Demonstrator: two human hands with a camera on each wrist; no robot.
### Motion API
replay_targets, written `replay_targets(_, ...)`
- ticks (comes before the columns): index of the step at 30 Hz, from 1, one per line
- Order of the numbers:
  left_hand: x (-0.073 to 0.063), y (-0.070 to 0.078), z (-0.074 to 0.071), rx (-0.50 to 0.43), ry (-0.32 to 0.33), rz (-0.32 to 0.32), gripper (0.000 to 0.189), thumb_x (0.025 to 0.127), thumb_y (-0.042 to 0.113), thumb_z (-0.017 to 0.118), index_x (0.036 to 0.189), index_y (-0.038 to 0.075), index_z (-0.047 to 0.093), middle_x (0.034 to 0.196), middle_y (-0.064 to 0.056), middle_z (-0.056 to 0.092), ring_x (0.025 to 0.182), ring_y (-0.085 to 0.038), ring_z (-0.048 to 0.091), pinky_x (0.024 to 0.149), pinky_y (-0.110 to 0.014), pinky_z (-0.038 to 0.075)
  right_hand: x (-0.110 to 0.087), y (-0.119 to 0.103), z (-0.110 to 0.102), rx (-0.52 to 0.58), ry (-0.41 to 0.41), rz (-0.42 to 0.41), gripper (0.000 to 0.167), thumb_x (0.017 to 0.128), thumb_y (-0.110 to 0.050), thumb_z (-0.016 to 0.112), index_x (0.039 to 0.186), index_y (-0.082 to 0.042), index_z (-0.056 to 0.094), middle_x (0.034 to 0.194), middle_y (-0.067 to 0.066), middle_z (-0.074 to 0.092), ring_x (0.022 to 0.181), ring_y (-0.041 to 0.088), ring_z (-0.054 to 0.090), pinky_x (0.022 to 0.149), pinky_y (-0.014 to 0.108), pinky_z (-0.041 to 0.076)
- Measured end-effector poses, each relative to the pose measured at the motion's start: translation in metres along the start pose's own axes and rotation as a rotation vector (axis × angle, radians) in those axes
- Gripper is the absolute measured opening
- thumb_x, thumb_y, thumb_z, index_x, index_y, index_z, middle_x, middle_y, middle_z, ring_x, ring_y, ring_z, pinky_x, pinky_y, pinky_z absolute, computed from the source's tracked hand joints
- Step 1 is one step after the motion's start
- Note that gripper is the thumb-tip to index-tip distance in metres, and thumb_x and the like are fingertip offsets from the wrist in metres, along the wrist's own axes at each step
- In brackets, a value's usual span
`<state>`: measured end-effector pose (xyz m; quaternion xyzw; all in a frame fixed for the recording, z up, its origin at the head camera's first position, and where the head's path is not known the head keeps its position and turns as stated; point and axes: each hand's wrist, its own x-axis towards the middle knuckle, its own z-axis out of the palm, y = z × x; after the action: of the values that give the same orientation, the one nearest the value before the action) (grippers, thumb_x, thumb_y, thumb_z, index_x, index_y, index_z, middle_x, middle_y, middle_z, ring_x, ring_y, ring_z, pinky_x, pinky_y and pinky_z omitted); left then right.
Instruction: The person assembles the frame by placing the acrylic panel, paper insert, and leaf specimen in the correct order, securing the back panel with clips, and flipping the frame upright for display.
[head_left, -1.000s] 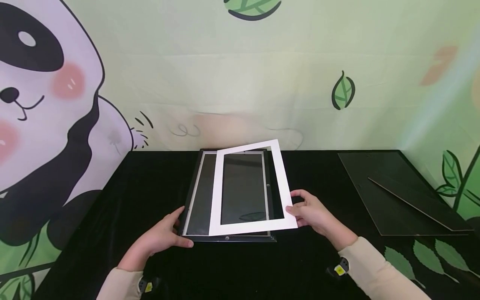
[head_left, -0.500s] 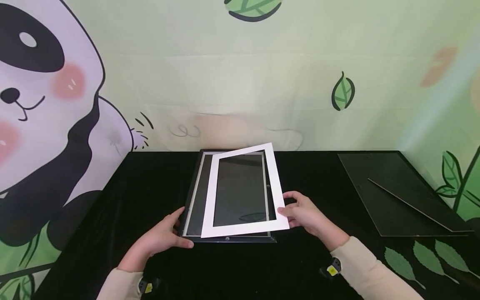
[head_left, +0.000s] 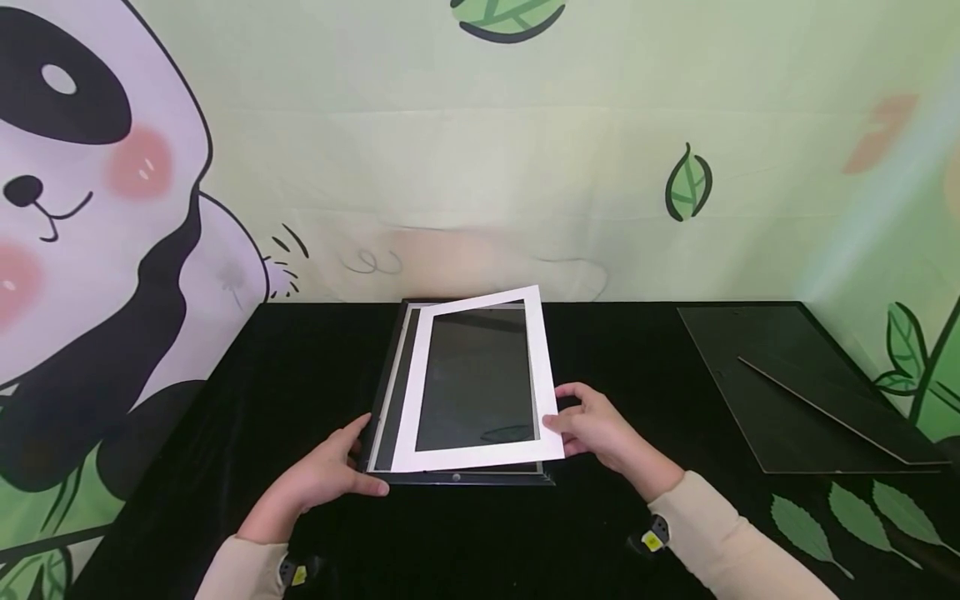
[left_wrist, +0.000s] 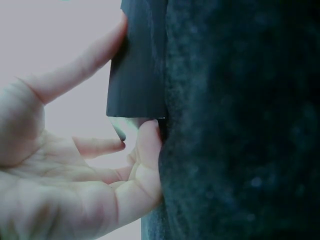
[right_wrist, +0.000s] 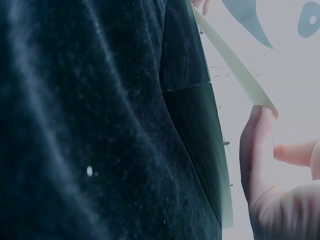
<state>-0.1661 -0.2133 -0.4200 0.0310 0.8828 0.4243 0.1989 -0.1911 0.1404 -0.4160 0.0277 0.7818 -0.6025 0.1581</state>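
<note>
A black picture frame [head_left: 457, 478] with a silvery inner lip lies on the black cloth, its dark glassy pane uncovered. My left hand [head_left: 326, 471] holds its near left corner, thumb along the front side and fingers at the left side. In the left wrist view the thumb presses the frame's outer side [left_wrist: 137, 80]. With thumb and fingers, my right hand [head_left: 603, 429] pinches the right edge of a white mat board [head_left: 480, 456]. The mat is slanted over the frame, and in the right wrist view its right side [right_wrist: 240, 65] stands raised above it.
At the right lies a large dark board [head_left: 720, 333], with another dark board [head_left: 847, 383] overlapping it, one edge tilted up. A pale backdrop [head_left: 495, 167] with a cartoon panda and leaves rises behind the black cloth [head_left: 300, 358].
My right hand has moved left with the mat board, carrying it farther over the picture frame. My left hand and the frame have stayed put.
</note>
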Motion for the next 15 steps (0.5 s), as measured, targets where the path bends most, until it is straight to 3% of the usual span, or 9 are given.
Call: replay_targets(15, 0.001, -0.001, 0.000, -0.002, 0.005, -0.005, 0.103, 0.070, 0.014, 0.086, 0.149, -0.001, 0.022, 0.125, -0.026, 0.040, 0.092, -0.027, 0.056, 0.077, -0.043, 0.050, 0.003, -0.002, 0.014, -0.006, 0.002, 0.011, 0.051, 0.090, -0.005, 0.066, 0.132, 0.002, 0.039, 0.091, 0.016, 0.069, 0.065, 0.022, 0.068, 0.060, 0.035, 0.057)
